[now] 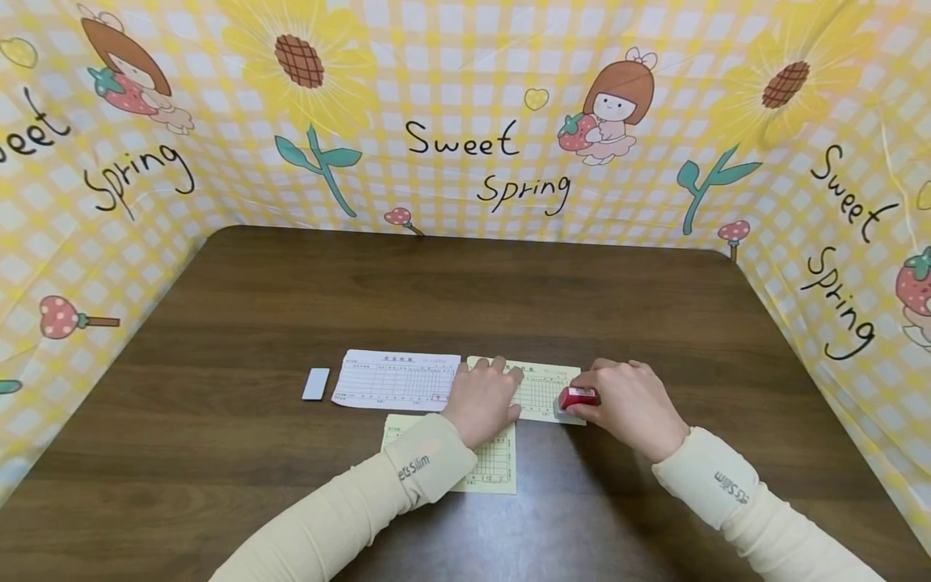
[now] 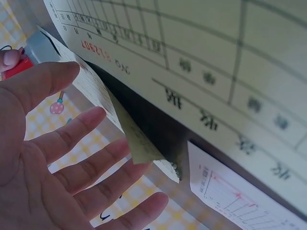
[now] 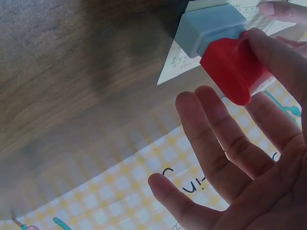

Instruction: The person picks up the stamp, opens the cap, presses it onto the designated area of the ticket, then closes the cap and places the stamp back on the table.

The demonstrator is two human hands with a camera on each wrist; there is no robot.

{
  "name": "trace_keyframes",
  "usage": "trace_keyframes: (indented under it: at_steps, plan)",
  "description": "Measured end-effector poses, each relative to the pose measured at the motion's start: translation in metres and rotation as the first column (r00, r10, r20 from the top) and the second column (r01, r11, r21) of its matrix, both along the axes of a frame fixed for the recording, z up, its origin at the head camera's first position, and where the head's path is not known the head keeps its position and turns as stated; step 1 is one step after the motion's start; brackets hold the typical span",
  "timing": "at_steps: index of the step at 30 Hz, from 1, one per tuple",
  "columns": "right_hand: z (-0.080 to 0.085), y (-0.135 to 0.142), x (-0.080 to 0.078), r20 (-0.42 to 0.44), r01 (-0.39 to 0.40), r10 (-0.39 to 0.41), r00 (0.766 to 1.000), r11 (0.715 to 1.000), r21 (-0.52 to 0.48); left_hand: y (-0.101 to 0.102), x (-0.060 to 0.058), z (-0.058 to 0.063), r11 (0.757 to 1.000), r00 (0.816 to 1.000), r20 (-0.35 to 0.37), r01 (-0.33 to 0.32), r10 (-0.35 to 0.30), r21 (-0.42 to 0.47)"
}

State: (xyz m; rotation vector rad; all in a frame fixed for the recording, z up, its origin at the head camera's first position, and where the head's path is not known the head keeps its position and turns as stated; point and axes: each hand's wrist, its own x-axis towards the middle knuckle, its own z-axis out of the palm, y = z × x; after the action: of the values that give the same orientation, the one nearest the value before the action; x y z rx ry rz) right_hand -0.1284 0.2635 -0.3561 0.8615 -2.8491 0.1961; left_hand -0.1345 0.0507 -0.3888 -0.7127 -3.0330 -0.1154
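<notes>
My right hand (image 1: 631,404) pinches a red self-inking stamp (image 1: 579,395) between thumb and fingers. The stamp's grey base (image 3: 211,29) stands at the lower right corner of a yellow receipt slip (image 1: 547,390). With fingers spread and mostly straight, my left hand (image 1: 483,402) rests on the left part of that slip. Under the left forearm lies a second yellow receipt slip (image 1: 497,473), partly covered by the sleeve. To the left of the hand is a white receipt slip (image 1: 393,380) with a small red mark at its lower right, its right edge near the fingers.
A small flat pale-blue rectangular piece (image 1: 316,384) lies left of the white slip. The brown wooden table (image 1: 465,291) is bordered at the back and sides by a yellow checked cloth (image 1: 451,89) with printed flowers and lettering.
</notes>
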Motion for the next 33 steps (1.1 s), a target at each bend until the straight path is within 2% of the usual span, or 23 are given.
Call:
trace_keyframes:
  at_steps: [9,22,33]
  plan:
    - [0.008,-0.003,-0.002,0.0,0.032,-0.032,0.999,0.999,-0.001,-0.006,0.001,0.003,1.0,1.0,-0.009,-0.017,0.017,-0.007]
    - [0.013,-0.013,-0.003,-0.024,0.01,-0.01,1.0,1.0,-0.012,-0.017,0.002,0.006,0.999,0.999,-0.009,-0.039,0.039,-0.009]
    - [0.015,-0.024,-0.001,0.009,0.023,-0.023,1.0,1.0,-0.007,-0.032,0.004,0.007,0.998,0.998,-0.004,-0.058,0.058,0.016]
